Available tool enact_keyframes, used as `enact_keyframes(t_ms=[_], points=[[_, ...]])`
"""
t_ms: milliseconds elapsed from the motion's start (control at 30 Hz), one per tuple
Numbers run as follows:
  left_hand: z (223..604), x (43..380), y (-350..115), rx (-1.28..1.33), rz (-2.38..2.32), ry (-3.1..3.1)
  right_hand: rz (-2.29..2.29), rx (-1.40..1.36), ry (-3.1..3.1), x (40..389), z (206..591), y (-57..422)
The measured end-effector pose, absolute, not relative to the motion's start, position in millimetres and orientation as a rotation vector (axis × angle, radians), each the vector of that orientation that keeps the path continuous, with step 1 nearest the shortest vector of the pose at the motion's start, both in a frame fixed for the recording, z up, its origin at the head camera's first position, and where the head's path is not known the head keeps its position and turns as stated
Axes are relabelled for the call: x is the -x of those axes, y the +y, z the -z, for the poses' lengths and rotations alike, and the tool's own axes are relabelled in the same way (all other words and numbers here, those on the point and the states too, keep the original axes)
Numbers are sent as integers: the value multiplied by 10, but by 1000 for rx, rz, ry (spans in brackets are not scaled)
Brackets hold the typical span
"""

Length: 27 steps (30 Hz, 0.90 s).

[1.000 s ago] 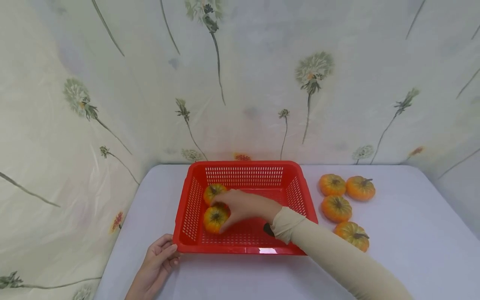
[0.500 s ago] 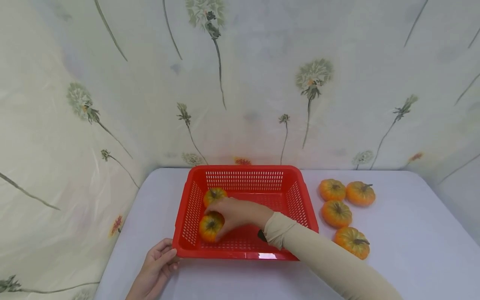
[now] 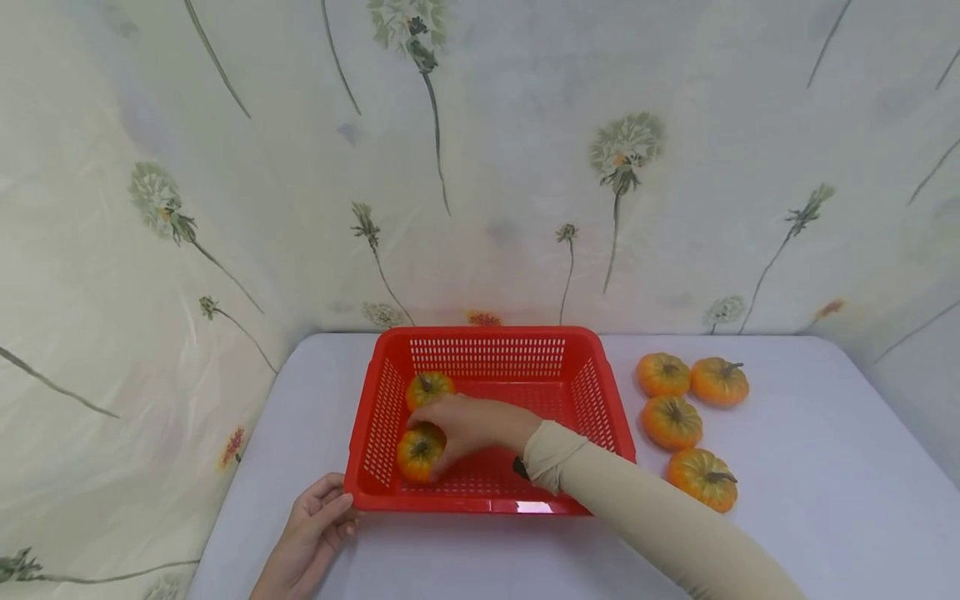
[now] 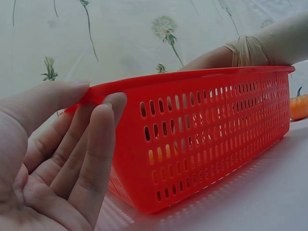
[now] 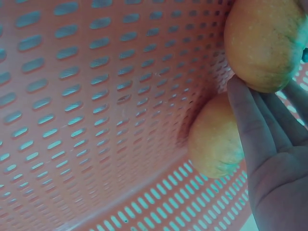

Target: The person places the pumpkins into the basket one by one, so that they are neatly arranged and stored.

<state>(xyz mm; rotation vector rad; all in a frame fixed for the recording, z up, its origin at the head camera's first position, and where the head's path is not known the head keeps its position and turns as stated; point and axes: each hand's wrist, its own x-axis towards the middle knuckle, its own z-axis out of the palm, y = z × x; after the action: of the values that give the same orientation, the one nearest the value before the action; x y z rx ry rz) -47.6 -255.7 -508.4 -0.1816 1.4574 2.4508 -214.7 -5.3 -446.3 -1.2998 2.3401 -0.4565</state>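
A red perforated plastic basket [image 3: 491, 503] stands on the table, two small orange-green pumpkins inside along its left part. My right hand [image 3: 471, 427] reaches in from the right and grips the nearer pumpkin [image 3: 417, 457], thumb on the near side and fingers over the far side. Just behind sits the farther pumpkin [image 3: 431, 386], partly covered by the hand. In the right wrist view the fingers [image 5: 255, 120] pass between both pumpkins. My left hand [image 3: 310, 527] pinches the basket's front left corner; the left wrist view has its thumb on the rim [image 4: 159, 79] and fingers beneath.
Right of the basket, several more pumpkins [image 3: 672, 422] lie in a loose group on the white table [image 3: 802, 467]. A curtain [image 3: 495, 167] printed with dandelions hangs behind the table and along its sides. My right forearm [image 3: 645, 492] crosses the basket's front right rim.
My right hand has shifted slightly left and nearer with the gripped pumpkin, then stayed almost still. My left hand keeps its hold on the basket corner.
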Motion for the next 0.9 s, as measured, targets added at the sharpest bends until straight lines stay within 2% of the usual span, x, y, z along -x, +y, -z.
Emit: enact_keyframes(t_ms=[900], points=[[5059, 467, -2544, 175, -2461, 1433, 479, 1259, 2358, 2169, 4344, -33]])
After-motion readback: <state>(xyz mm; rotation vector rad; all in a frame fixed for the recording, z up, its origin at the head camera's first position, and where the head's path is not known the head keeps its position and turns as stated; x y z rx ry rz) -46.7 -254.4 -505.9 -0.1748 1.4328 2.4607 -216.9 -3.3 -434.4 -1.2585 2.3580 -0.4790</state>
